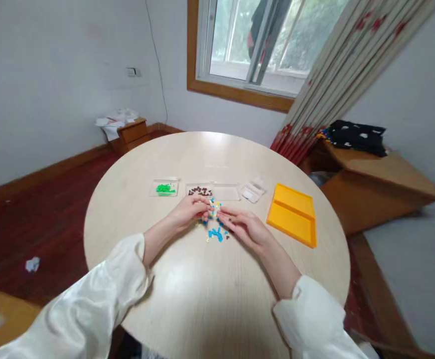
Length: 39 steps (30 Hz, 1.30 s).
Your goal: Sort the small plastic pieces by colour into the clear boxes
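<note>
A small scattered pile of blue pieces, mixed with cream, yellow and dark brown bits, lies at the middle of the round table. My left hand is at the pile's left side, its fingers curled and pressed together. Whatever it may be holding is too small to make out. On the right side, my right hand has its fingers stretched out over the pieces, touching or just above them. Behind my left hand is a clear tray with dark brown pieces. The hands partly cover the pile.
At the left is a clear tray with green pieces. A clear tray and a small clear packet or case stand behind the hands. A yellow two-part tray lies at the right. Beyond the table sits a cardboard box.
</note>
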### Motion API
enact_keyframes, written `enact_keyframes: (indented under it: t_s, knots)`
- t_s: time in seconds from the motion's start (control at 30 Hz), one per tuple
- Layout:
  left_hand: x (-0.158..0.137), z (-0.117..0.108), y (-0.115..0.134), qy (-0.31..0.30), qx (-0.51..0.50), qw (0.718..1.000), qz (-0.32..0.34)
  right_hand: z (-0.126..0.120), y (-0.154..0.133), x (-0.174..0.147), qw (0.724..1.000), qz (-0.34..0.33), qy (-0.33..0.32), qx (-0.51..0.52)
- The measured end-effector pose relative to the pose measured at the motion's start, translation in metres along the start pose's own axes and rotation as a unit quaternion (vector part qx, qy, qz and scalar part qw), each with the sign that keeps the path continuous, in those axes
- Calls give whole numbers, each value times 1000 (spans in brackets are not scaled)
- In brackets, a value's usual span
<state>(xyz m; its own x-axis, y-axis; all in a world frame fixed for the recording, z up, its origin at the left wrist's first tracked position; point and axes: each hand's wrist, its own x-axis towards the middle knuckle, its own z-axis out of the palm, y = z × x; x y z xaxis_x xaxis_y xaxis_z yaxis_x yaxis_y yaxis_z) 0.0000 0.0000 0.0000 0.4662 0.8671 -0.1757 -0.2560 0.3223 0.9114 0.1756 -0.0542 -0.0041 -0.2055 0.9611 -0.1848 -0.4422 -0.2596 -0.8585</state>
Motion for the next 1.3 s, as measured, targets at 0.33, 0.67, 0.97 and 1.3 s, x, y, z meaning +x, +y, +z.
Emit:
enact_keyframes:
  t_s: [0.33,0.67,0.97,1.3]
  knots:
    - [-3,-1,1,21,-32,998,-56,-1,-2,2,998,9,47,-27]
    - [-7,5,11,-11,-78,988,-130,3,5,9,969,-98,110,-197]
    - [-7,2,3,-81,-110,969,-204,23,17,12,876,-232,113,-407]
    - [-9,5,7,-63,-109,978,-168,21,5,7,863,-236,127,-427]
